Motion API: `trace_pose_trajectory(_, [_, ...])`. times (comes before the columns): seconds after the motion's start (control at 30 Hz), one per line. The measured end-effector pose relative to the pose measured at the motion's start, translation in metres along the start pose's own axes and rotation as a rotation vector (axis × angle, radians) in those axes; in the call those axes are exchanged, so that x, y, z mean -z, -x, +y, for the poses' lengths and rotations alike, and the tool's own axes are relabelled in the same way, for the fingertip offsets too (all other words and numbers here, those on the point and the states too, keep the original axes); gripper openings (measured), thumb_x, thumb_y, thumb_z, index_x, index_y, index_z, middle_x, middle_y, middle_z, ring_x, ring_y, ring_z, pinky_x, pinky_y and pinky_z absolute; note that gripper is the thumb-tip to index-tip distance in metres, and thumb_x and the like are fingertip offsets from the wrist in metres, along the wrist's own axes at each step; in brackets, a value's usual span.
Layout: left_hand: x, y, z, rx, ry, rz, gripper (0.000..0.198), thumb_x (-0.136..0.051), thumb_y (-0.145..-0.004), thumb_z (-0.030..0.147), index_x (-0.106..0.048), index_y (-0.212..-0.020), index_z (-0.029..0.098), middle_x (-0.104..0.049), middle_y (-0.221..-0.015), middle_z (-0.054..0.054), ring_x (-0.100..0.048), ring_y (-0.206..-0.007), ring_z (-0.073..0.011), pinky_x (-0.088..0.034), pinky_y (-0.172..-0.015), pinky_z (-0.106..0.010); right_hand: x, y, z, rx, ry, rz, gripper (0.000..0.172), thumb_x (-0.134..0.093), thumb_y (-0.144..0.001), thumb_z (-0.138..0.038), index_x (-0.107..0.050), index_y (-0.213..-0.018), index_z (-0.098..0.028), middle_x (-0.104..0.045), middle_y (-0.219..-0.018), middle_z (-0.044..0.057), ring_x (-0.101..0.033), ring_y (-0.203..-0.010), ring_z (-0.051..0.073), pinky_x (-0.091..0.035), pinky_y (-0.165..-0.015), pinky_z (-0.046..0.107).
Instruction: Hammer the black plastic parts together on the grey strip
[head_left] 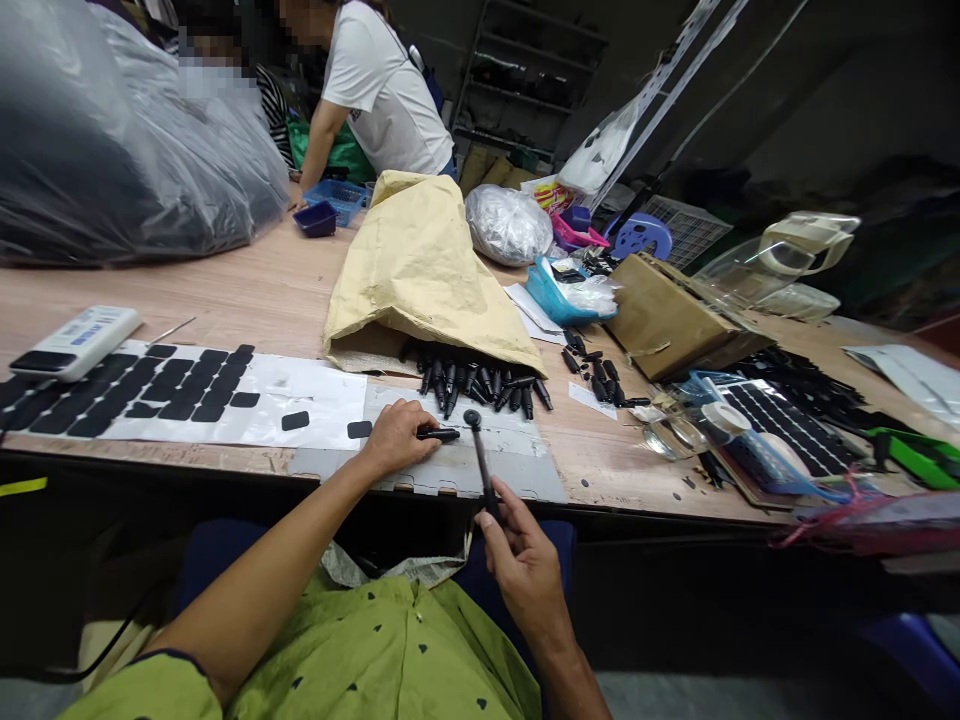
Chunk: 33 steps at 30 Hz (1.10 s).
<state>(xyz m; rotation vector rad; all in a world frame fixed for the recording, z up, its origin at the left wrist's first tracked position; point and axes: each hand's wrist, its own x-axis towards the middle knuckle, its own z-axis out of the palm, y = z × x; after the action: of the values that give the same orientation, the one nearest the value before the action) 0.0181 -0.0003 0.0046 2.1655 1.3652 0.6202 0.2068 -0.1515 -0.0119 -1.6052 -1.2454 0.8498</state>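
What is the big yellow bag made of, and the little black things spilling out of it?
The bag looks like thick paper: matt tan with stiff creases. The black pieces seem plastic, smooth with a faint shine, though painted metal is possible. The left hand holds one, the right hand a hammer.

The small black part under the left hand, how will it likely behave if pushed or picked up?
The black part looks like rigid plastic, so probably stiff and light for its size. It is slim and lies on the smooth grey plate, so it may slide or roll; the left hand pinches it down, perhaps for that reason.
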Motion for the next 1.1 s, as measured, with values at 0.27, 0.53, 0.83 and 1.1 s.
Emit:
trace_pose_trajectory(0.27, [-0.003, 0.001, 0.0, -0.007, -0.047, 0.0, 0.024, -0.075, -0.076, 0.04, -0.072, -0.091, 0.022, -0.065, -0.091, -0.004, -0.055, -0.094, -0.0242, -0.043, -0.085, -0.038, 0.025, -0.021, 0.012, -0.072, 0.355, 0.257, 0.062, -0.056, -0.083, -0.046, -0.06, -0.134, -0.011, -0.07, -0.086, 0.008, -0.055, -0.06, 0.015, -0.045, -0.053, 0.025])
trace_pose_trajectory(0.53, [0.0, 0.003, -0.001, -0.046, -0.028, -0.029, 0.016, -0.071, -0.08, 0.035, -0.073, -0.091, 0.024, -0.063, -0.09, -0.003, -0.053, -0.093, -0.0229, -0.041, -0.085, -0.037, 0.025, -0.025, 0.011, -0.044, 0.582, 0.267, 0.059, -0.052, -0.083, -0.045, -0.064, -0.129, -0.011, -0.071, -0.075, 0.009, -0.061, -0.063, 0.021, -0.046, -0.058, 0.028])
trace_pose_trajectory(0.83, [0.015, 0.023, -0.001, -0.255, 0.053, -0.232, 0.015, -0.082, -0.069, 0.037, -0.077, -0.081, 0.029, -0.061, -0.115, -0.003, -0.048, -0.111, -0.0266, -0.035, -0.1, -0.042, 0.024, -0.025, 0.008, -0.054, 0.648, 0.267, 0.056, -0.05, -0.085, -0.044, -0.065, -0.129, -0.013, -0.071, -0.071, 0.008, -0.062, -0.062, 0.022, -0.045, -0.059, 0.028])
trace_pose_trajectory(1.1, [0.016, 0.067, 0.001, -0.301, -0.037, -0.284, 0.014, -0.085, -0.064, 0.029, -0.077, -0.076, 0.028, -0.041, -0.153, 0.001, -0.03, -0.14, -0.038, -0.026, -0.113, -0.056, 0.025, -0.024, 0.006, -0.049, 0.669, 0.257, 0.055, -0.049, -0.085, -0.043, -0.065, -0.129, -0.015, -0.07, -0.071, 0.008, -0.063, -0.064, 0.023, -0.045, -0.059, 0.03])
